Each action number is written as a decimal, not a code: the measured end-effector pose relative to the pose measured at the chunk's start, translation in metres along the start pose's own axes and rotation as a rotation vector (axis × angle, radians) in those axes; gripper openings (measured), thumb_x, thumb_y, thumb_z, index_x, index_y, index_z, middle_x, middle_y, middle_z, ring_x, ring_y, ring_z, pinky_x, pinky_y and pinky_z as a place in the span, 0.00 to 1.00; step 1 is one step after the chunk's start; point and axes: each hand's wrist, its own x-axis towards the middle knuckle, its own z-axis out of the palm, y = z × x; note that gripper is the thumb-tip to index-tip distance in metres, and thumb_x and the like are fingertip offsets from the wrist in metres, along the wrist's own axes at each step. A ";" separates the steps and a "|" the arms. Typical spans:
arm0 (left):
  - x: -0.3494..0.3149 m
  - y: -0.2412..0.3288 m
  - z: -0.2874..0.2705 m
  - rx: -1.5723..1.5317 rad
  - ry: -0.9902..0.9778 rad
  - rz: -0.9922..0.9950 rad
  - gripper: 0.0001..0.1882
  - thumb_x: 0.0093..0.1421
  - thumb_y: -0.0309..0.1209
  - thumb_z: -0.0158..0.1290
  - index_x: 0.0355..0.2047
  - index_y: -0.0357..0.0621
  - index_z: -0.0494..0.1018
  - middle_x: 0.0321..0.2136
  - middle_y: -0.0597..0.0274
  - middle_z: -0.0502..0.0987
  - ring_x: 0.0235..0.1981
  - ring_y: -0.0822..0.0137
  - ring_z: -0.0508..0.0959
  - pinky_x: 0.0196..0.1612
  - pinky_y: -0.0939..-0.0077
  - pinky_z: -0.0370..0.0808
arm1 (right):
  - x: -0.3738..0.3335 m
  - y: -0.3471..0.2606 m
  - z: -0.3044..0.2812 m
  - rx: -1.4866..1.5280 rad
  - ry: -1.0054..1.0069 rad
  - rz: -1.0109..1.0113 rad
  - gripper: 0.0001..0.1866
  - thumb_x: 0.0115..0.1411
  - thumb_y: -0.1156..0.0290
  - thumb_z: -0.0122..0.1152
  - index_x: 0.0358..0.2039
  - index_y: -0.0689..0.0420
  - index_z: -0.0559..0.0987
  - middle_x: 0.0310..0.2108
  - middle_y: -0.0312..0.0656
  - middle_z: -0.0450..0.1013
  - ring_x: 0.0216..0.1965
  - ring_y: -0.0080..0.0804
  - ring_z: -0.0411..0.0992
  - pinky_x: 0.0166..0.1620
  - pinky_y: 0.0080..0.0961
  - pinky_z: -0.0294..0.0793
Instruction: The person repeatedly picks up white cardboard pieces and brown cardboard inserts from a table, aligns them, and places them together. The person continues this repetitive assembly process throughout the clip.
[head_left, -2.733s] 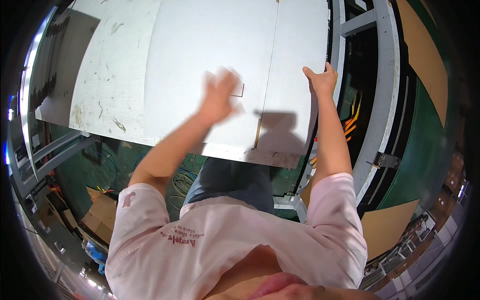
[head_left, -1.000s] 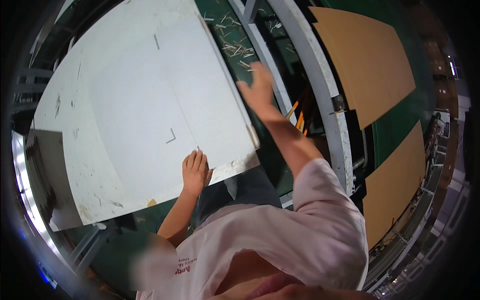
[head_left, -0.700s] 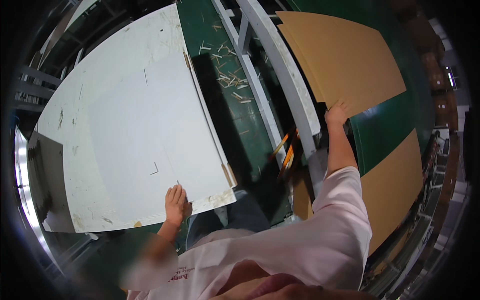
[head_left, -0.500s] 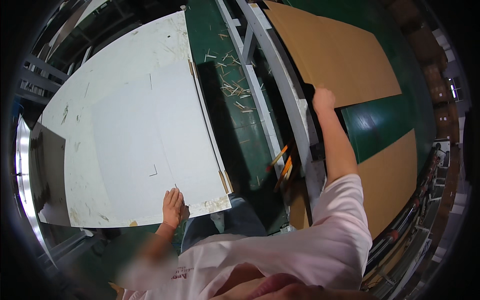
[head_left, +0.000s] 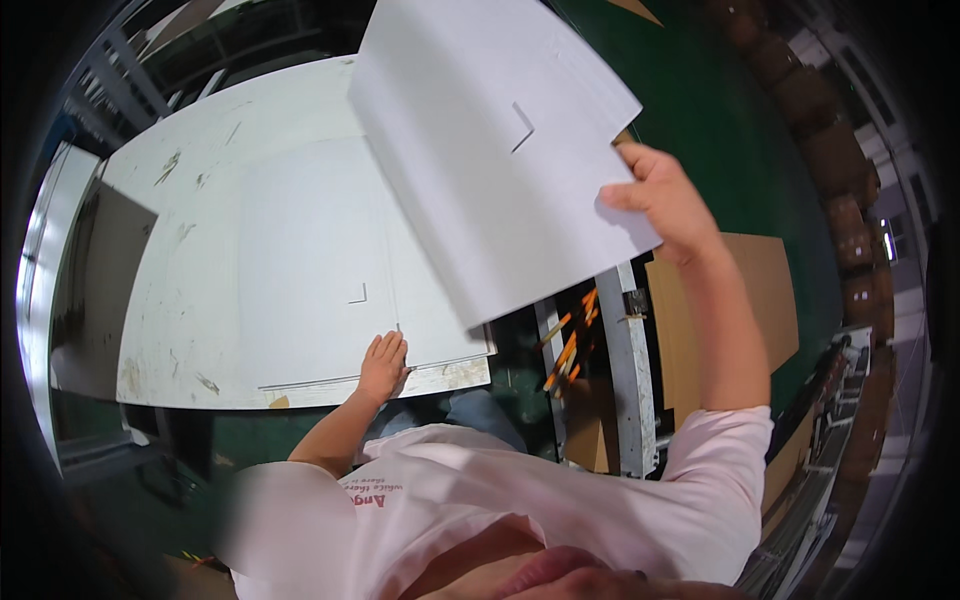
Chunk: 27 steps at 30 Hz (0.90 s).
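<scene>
My right hand [head_left: 668,205] grips the right edge of a large cardboard sheet [head_left: 480,170], thumb on its white face and fingers behind. The sheet is lifted, tilted and bent, with an L-shaped cut near its middle; its far end runs out of view. Flat on the white worktable [head_left: 165,310] lies another white cardboard sheet [head_left: 310,250], which also has an L-shaped cut. My left hand [head_left: 384,366] rests on this lower sheet near its front edge, fingers stretched out flat beside a short slit.
Right of the table stands a grey metal frame [head_left: 632,400], with orange-tipped strips [head_left: 570,350] by it. Beyond that, brown cardboard [head_left: 735,310] lies over a green surface [head_left: 700,130]. A leaning panel [head_left: 100,290] is at the far left.
My right hand has gone from the brown sheets on the right to holding a white-faced sheet, raised partly over the table. My left hand stays on the lower sheet.
</scene>
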 end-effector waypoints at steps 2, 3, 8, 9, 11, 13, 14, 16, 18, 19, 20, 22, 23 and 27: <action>0.003 0.003 0.000 -0.041 0.018 0.012 0.30 0.50 0.33 0.60 0.54 0.41 0.67 0.57 0.54 0.66 0.61 0.56 0.62 0.65 0.57 0.56 | -0.004 0.009 0.040 0.075 -0.031 0.055 0.19 0.49 0.83 0.58 0.45 0.66 0.75 0.34 0.40 0.76 0.32 0.25 0.74 0.37 0.23 0.75; -0.002 -0.001 0.012 -0.362 -0.014 -0.106 0.29 0.52 0.33 0.59 0.55 0.42 0.66 0.57 0.54 0.66 0.61 0.56 0.63 0.64 0.58 0.57 | -0.005 0.015 0.064 0.103 -0.051 0.094 0.20 0.49 0.83 0.58 0.46 0.66 0.75 0.34 0.40 0.76 0.32 0.24 0.74 0.37 0.24 0.75; -0.002 -0.001 0.014 -0.934 0.103 -0.258 0.26 0.61 0.39 0.50 0.58 0.45 0.64 0.57 0.55 0.66 0.60 0.55 0.63 0.64 0.60 0.56 | -0.003 0.085 0.190 0.266 -0.248 0.174 0.20 0.50 0.82 0.58 0.46 0.65 0.74 0.38 0.40 0.75 0.37 0.26 0.73 0.44 0.26 0.73; 0.002 -0.001 0.014 -0.752 0.100 -0.205 0.26 0.61 0.40 0.50 0.58 0.45 0.64 0.58 0.55 0.65 0.60 0.55 0.63 0.64 0.60 0.56 | -0.008 0.093 0.209 0.314 -0.233 0.185 0.21 0.50 0.82 0.58 0.47 0.65 0.73 0.40 0.41 0.74 0.38 0.27 0.72 0.45 0.26 0.73; -0.006 0.001 0.014 -0.390 0.088 -0.148 0.26 0.62 0.41 0.48 0.59 0.46 0.63 0.58 0.55 0.65 0.60 0.54 0.62 0.64 0.60 0.56 | -0.009 0.112 0.242 0.352 -0.231 0.225 0.24 0.50 0.82 0.58 0.50 0.65 0.70 0.42 0.42 0.73 0.40 0.28 0.72 0.46 0.26 0.72; -0.012 -0.009 0.049 -0.260 0.100 -0.141 0.28 0.62 0.45 0.46 0.60 0.49 0.61 0.60 0.53 0.63 0.61 0.54 0.61 0.65 0.58 0.53 | 0.000 0.136 0.261 0.327 -0.243 0.212 0.26 0.50 0.83 0.57 0.52 0.65 0.68 0.44 0.43 0.72 0.42 0.30 0.71 0.47 0.27 0.72; -0.014 -0.005 0.049 -0.242 0.036 -0.150 0.30 0.62 0.46 0.45 0.61 0.48 0.60 0.61 0.52 0.61 0.62 0.53 0.59 0.66 0.57 0.52 | 0.005 0.158 0.265 0.289 -0.242 0.193 0.27 0.50 0.83 0.57 0.53 0.65 0.67 0.44 0.44 0.72 0.43 0.30 0.71 0.48 0.27 0.72; -0.014 -0.004 0.035 -0.152 -0.026 -0.126 0.33 0.61 0.48 0.45 0.62 0.45 0.57 0.62 0.50 0.59 0.64 0.49 0.56 0.67 0.55 0.50 | 0.008 0.195 0.270 0.196 -0.187 0.176 0.26 0.51 0.84 0.55 0.53 0.64 0.66 0.44 0.44 0.71 0.43 0.32 0.71 0.48 0.29 0.71; -0.020 0.003 0.013 -0.111 -0.111 -0.094 0.39 0.58 0.50 0.48 0.63 0.39 0.55 0.63 0.44 0.56 0.65 0.44 0.53 0.67 0.50 0.47 | 0.014 0.219 0.262 0.258 -0.197 0.241 0.24 0.52 0.84 0.55 0.51 0.65 0.66 0.44 0.45 0.71 0.43 0.34 0.71 0.48 0.30 0.72; -0.021 0.005 0.015 -0.158 -0.171 -0.141 0.39 0.57 0.50 0.51 0.63 0.39 0.55 0.62 0.43 0.57 0.65 0.44 0.54 0.66 0.49 0.49 | 0.015 0.231 0.258 0.253 -0.205 0.249 0.24 0.52 0.85 0.56 0.51 0.66 0.66 0.44 0.45 0.71 0.43 0.34 0.72 0.48 0.31 0.72; -0.020 0.006 0.009 -0.185 -0.221 -0.179 0.39 0.57 0.50 0.51 0.62 0.39 0.57 0.62 0.43 0.58 0.64 0.44 0.55 0.65 0.49 0.50 | 0.017 0.248 0.255 0.258 -0.214 0.267 0.24 0.52 0.85 0.56 0.51 0.66 0.66 0.44 0.45 0.71 0.43 0.34 0.72 0.48 0.31 0.72; -0.025 0.018 -0.011 -0.189 -0.236 -0.223 0.36 0.56 0.46 0.54 0.59 0.39 0.61 0.59 0.45 0.62 0.61 0.47 0.60 0.62 0.53 0.57 | 0.022 0.285 0.252 0.276 -0.217 0.302 0.24 0.53 0.85 0.57 0.51 0.67 0.65 0.44 0.46 0.71 0.42 0.35 0.72 0.47 0.31 0.72; -0.029 0.023 -0.019 -0.228 -0.208 -0.192 0.34 0.55 0.43 0.55 0.59 0.40 0.61 0.58 0.46 0.63 0.61 0.48 0.62 0.61 0.54 0.59 | 0.023 0.299 0.252 0.313 -0.241 0.350 0.24 0.53 0.85 0.57 0.51 0.67 0.66 0.44 0.46 0.71 0.42 0.35 0.72 0.48 0.31 0.72; -0.061 0.027 -0.015 -0.434 -0.267 -0.235 0.33 0.51 0.31 0.59 0.58 0.44 0.63 0.54 0.48 0.67 0.58 0.52 0.66 0.57 0.62 0.66 | 0.025 0.372 0.263 0.286 -0.304 0.367 0.19 0.52 0.77 0.62 0.45 0.70 0.71 0.40 0.47 0.73 0.41 0.33 0.72 0.46 0.29 0.72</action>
